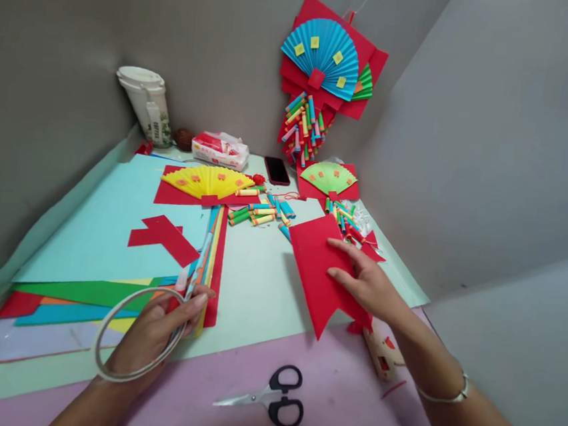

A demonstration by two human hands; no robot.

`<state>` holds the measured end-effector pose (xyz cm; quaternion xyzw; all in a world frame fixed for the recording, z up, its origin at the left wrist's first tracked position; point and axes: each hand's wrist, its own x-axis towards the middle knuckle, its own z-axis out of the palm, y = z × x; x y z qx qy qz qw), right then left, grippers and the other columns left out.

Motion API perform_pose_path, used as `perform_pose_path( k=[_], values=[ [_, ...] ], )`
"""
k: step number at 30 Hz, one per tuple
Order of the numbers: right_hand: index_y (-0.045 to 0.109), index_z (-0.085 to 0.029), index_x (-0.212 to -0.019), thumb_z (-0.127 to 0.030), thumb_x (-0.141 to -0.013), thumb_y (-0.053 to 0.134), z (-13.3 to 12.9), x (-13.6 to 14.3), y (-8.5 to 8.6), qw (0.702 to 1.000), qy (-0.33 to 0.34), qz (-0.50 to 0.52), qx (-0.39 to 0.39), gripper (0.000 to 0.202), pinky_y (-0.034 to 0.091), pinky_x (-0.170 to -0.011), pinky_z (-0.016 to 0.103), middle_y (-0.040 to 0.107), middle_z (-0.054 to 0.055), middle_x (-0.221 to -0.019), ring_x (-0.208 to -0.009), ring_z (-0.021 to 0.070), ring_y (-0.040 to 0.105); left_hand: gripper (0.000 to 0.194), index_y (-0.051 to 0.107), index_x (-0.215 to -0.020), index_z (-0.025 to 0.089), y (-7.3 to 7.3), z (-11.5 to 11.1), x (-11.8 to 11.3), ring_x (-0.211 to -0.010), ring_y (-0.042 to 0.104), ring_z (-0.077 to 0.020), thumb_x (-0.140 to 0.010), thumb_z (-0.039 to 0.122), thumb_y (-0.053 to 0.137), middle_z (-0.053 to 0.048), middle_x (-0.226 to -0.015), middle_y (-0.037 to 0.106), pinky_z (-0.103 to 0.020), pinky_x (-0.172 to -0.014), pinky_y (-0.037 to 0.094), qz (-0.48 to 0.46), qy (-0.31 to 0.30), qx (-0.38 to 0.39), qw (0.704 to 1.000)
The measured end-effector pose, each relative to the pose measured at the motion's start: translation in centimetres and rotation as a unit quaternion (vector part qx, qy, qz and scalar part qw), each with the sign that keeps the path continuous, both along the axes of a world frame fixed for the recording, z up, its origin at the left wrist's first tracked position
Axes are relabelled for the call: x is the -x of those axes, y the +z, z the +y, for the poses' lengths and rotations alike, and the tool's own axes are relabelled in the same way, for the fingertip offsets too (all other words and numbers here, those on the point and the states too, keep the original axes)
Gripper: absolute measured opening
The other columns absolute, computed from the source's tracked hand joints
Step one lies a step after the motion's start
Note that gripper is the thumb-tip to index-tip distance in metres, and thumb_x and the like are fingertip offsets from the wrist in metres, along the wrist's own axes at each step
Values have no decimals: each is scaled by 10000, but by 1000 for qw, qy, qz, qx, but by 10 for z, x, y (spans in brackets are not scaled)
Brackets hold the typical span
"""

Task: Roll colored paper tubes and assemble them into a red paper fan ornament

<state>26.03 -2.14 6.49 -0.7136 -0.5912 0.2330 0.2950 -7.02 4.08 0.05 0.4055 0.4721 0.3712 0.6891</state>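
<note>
My left hand (163, 322) is closed around a slim pale-blue patterned pen (202, 259) and a red item with a translucent white tip (182, 278), whose kind I cannot tell. A narrow white ring (103, 329), like a tape roll, loops around the same hand. My right hand (365, 281) has its thumb and fingers apart over a red paper piece (310, 256) with a notched, swallowtail near end. Two fingertips touch or nearly touch its face. Black-handled scissors (266, 397) lie between my forearms on the pink surface.
Coloured paper sheets (112, 223) are stacked left, with red strips (165, 238) on top. A yellow fan (209, 182), a green fan (328, 177) and small paper rolls (264, 212) lie behind. A blue-fan decoration (324, 56) hangs at the back, near a phone (276, 171) and a cup (146, 103).
</note>
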Motion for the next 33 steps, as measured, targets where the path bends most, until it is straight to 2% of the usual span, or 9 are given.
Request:
perform_pose_path(
  k=[5,8,11,16,20,24,28,30,33],
  values=[
    [513,-342,-1370,-374,-850,638,-12,42,-34,977,2,211,0,536,490,-1003,416,532,18,-1423,-1238,268,554,310,679,-744,165,1,-1,0,-508,391,-81,-687,447,792,49,-510,459,-194,-501,316,6,-9,-16,1000],
    [521,-349,-1355,-375,-829,672,-17,64,-55,944,-18,331,-1,549,505,-999,419,535,16,-1420,-1242,268,556,304,679,-792,171,4,-1,-4,-493,387,-87,-706,448,771,55,-499,447,-211,-498,302,9,-15,-16,1000],
    [524,-354,-1350,-366,-808,703,-19,81,-67,908,-26,418,11,571,527,-978,421,582,23,-1371,-1206,265,588,310,657,-760,177,14,5,-14,-475,368,-94,-703,465,756,63,-484,422,-233,-487,281,29,-22,-13,999],
    [522,-283,-1376,-382,-814,700,-20,96,-75,901,-45,430,-35,598,506,-1009,434,548,66,-1414,-1256,287,549,394,567,-556,176,25,20,-39,-456,360,-103,-694,513,716,50,-435,416,-266,-501,279,81,-56,-73,992],
    [522,-276,-1384,-372,-838,679,-21,102,-83,896,-76,433,-61,576,484,-1039,405,527,70,-1439,-1289,274,523,484,489,-477,185,12,24,-57,-468,400,-111,-770,535,648,25,-441,448,-278,-522,300,58,-51,-86,993],
    [552,-289,-1357,-350,-837,680,-23,104,-92,917,-90,383,-60,539,460,-1062,367,531,48,-1437,-1314,247,498,482,507,-489,189,-4,20,-63,-413,369,-104,-764,560,645,27,-421,454,-281,-477,252,16,-65,-27,997],
    [575,-291,-1332,-319,-825,699,-25,103,-99,932,-83,348,-65,523,409,-1103,362,526,43,-1440,-1347,243,460,465,491,-425,199,-4,17,-61,-437,393,-118,-762,472,657,27,-385,420,-292,-514,302,64,-68,-55,994],
    [530,-298,-1365,-331,-834,696,-24,102,-100,920,-89,374,-72,557,427,-1086,375,526,56,-1434,-1325,245,485,469,464,-394,211,-1,16,-60,-475,430,-133,-759,439,650,23,-380,410,-297,-561,345,92,-70,-76,990],
    [347,-328,-1467,-378,-855,676,-21,100,-97,873,-100,473,-67,696,551,-919,406,621,82,-1289,-1124,250,643,472,428,-387,223,5,13,-61,-482,432,-134,-758,437,625,27,-389,406,-305,-605,379,116,-80,-76,987]
  ],
)
